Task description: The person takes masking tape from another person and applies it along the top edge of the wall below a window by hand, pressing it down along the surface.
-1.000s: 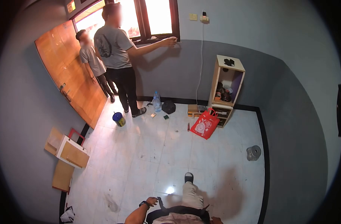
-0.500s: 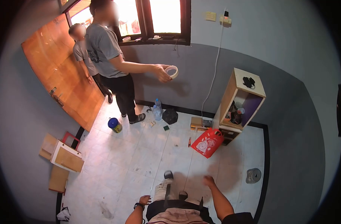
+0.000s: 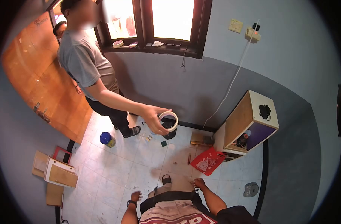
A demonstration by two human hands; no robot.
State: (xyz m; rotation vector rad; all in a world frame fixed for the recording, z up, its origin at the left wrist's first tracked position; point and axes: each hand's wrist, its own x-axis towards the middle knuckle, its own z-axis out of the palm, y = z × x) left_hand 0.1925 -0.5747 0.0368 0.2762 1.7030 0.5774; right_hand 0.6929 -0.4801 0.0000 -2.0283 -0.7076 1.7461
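Observation:
My left hand (image 3: 136, 196) hangs low beside my left hip, fingers spread and nothing in it. A dark watch sits on that wrist. On the other side, my right hand (image 3: 199, 183) is by my right thigh, its fingers loosely bent and apart, with no object visible in it. Ahead of me, a co-worker's hand (image 3: 154, 117) holds out a roll of cream-coloured tape (image 3: 176, 122) by its edge. The roll is well apart from both my hands.
A wooden cabinet (image 3: 235, 123) stands right, with a red bag (image 3: 207, 161) before it. A blue-lidded can (image 3: 107, 139) is near the co-worker's feet. Boards (image 3: 62, 173) lean at the left wall, beside the open door (image 3: 43, 74). A grey stool-like object (image 3: 251, 189) sits right.
The co-worker has come closer, and the outstretched tape roll is now lower and nearer to me. My right hand has moved in towards my thigh. The second person is now mostly hidden.

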